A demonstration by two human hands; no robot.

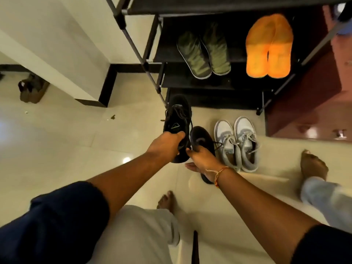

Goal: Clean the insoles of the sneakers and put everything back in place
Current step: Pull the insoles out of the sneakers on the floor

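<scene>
Olive slippers [203, 52], orange slippers [269, 46] apart on black rack shelf [238, 44]; reddish cabinet [304, 103] beside.

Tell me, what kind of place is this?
Probably a home hallway or entryway: a black shoe rack holds green shoes and orange slippers, and grey sneakers stand on the tiled floor by it.

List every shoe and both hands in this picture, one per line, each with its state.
left hand: grips the left black sneaker.
right hand: grips the right black sneaker.
left black sneaker: held up, laces loose.
right black sneaker: held, partly hidden by the hand.
grey-white sneakers: side by side on the floor, laced.
green shoes: paired on the shoe rack.
orange slippers: paired on the shoe rack.
</scene>
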